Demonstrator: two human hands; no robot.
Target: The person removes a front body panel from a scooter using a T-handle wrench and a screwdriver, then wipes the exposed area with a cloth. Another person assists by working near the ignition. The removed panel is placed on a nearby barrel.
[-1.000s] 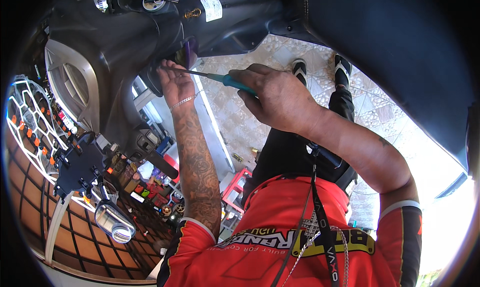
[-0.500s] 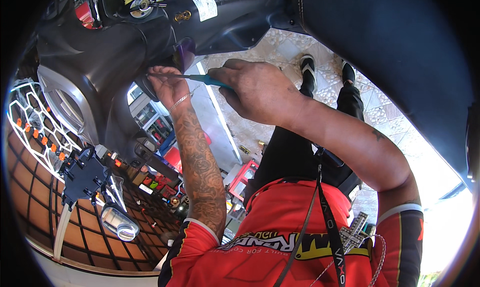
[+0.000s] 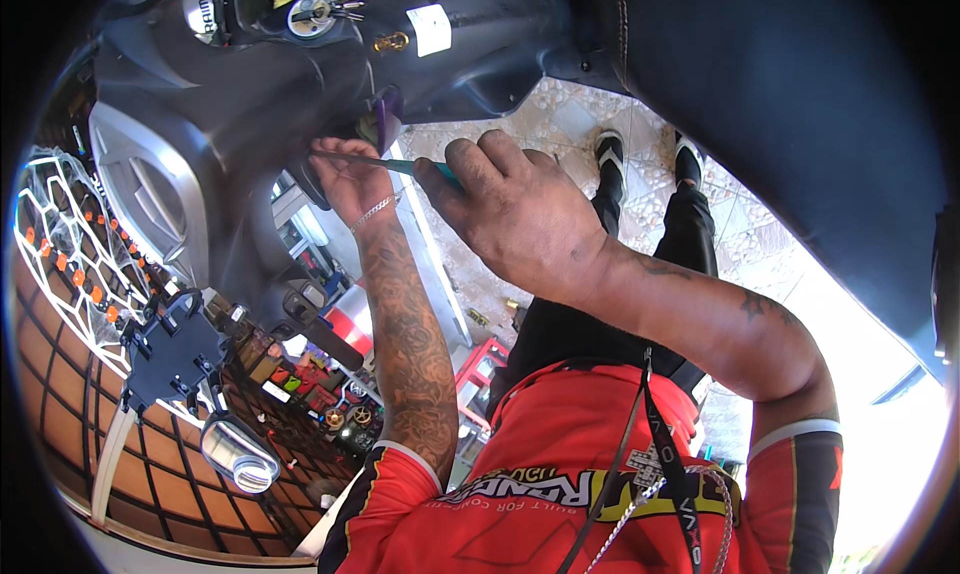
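Note:
My right hand (image 3: 515, 214) is closed around a screwdriver's teal handle (image 3: 405, 166), its thumb along the near side and its knuckles raised. The thin dark shaft points left across the fingers of my left hand (image 3: 355, 184). That hand is palm up, fingers curled at the shaft's tip, against the underside of a dark plastic scooter panel (image 3: 220, 104); what exactly it grips there is hidden. Just above it is a purple piece (image 3: 388, 114). Higher on the panel are keys in a round ignition (image 3: 310, 16), a gold hook (image 3: 390, 42) and a white sticker (image 3: 430, 29).
A large dark seat surface (image 3: 790, 124) fills the right. My shoes (image 3: 608, 159) stand on patterned tiles (image 3: 740, 224). At left hang a black phone mount (image 3: 175, 349) and mirror (image 3: 240, 454), with a hexagon-lit ceiling (image 3: 65, 254) beyond. Cluttered shelves (image 3: 295, 374) show behind my left forearm.
Since the earlier frames my right hand has rotated about the handle, knuckles now more spread, and has moved slightly down in view. My left hand stays near the same spot under the panel.

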